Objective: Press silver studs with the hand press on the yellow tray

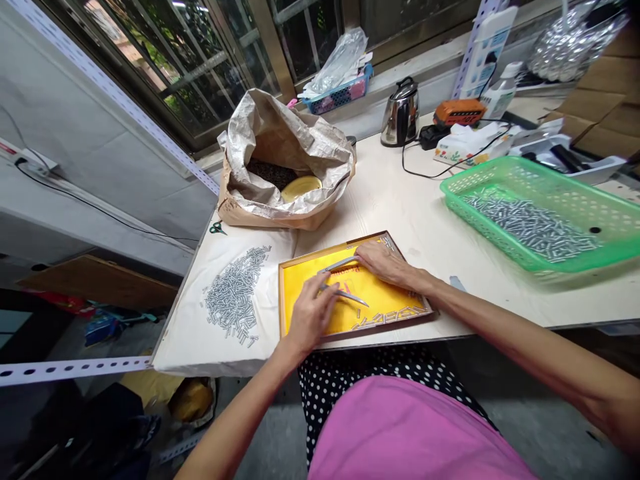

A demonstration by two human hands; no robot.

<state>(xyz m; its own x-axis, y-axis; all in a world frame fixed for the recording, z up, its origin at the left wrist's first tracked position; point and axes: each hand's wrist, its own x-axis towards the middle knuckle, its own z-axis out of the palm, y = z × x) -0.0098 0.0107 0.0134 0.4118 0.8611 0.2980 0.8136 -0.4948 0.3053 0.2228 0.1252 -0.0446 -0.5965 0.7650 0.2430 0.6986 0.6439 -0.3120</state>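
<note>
A shallow tray (284, 303) with a yellow bottom lies in front of me, with small metal pins (390, 317) along its near edge and a few more in its far right corner. My left hand (313, 310) is over the tray's left half, its fingers closed on slim metal tweezers (353, 297) whose tip points right. At the tray's far right side, my right hand (383, 263) is closed on a second pair of metal tweezers (341, 265), pointing left towards my left fingers. Whether either tip grips a pin is too small to tell.
Left of the tray, a heap of metal pins (233, 293) lies on white cloth. Behind stands an open paper sack (280, 217) with a yellow dish inside. A green basket (520, 257) of pins is at right. Farther back are a kettle (400, 113) and small green scissors (217, 228).
</note>
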